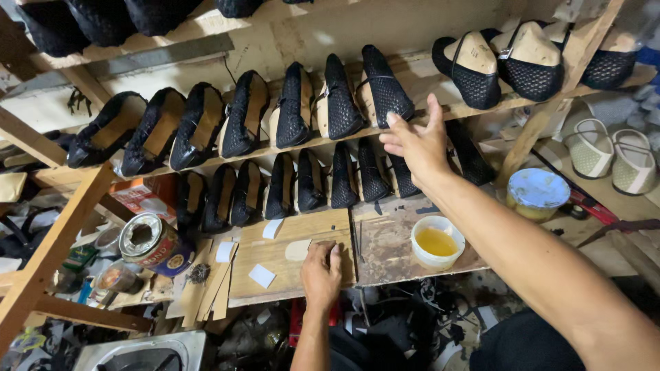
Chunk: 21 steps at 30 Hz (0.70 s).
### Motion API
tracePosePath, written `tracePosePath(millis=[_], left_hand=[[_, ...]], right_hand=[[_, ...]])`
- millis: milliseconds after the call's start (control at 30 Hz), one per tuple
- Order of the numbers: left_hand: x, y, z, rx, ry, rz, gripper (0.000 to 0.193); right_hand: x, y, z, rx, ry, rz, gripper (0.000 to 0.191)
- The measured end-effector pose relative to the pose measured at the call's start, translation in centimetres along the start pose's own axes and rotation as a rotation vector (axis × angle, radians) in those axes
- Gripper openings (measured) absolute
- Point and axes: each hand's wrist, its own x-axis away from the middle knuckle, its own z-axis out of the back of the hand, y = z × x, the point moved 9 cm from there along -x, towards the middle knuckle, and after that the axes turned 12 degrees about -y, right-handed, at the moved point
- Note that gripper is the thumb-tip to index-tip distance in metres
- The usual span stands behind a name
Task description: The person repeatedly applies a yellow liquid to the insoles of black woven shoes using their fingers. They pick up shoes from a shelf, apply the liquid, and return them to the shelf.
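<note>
Our right hand (418, 141) reaches far over the worktop (385, 247) toward the upper shelf (454, 108), its fingers (434, 110) spread apart and held flat, touching or just short of the rightmost black woven shoe (385, 86) in the middle row. It grips nothing yet. That shoe stands tilted on its heel end against the wall, packed close beside its neighbours, so a careless pull could tip the ones next to it.

We judge the shoe light and only partly stiff: the woven upper looks soft and will give under pressure, while the pale insole board behind it looks firm. The best hold seems to be across the sides near the sole edge, thumb on one side and fingers on the other, not a pinch on the weave.

Our left hand (321, 271) rests near us on the worktop, fingers curled down and pressing on a pale insole piece (300, 250); whether it truly grips it we cannot tell. Just right of it sits a white cup (437, 242) of yellow glue, and farther right a lidded jar (537, 193). A lower row of shoes (295, 184) stands between the two hands. A tin can (150, 242) lies to the left.
</note>
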Motion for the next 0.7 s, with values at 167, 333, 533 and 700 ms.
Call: tracePosePath(millis=[167,333,533,700], left_hand=[[0.1,0.9,0.6,0.043,0.032,-0.114,0.021],[-0.1,-0.2,0.0,0.042,-0.021,0.01,0.022],[-0.2,0.4,0.1,-0.004,-0.001,-0.03,0.021],[0.0,1.0,0.4,-0.007,0.046,-0.081,0.019]], right_hand=[[2.3,1.6,2.3,0.103,-0.156,0.086,0.089],[3.6,0.6,7.8,0.581,-0.135,0.227,0.064],[2.0,-3.2,13.7,0.577,0.012,0.269,0.042],[-0.2,-8.9,12.6,0.916,0.023,0.654,0.063]])
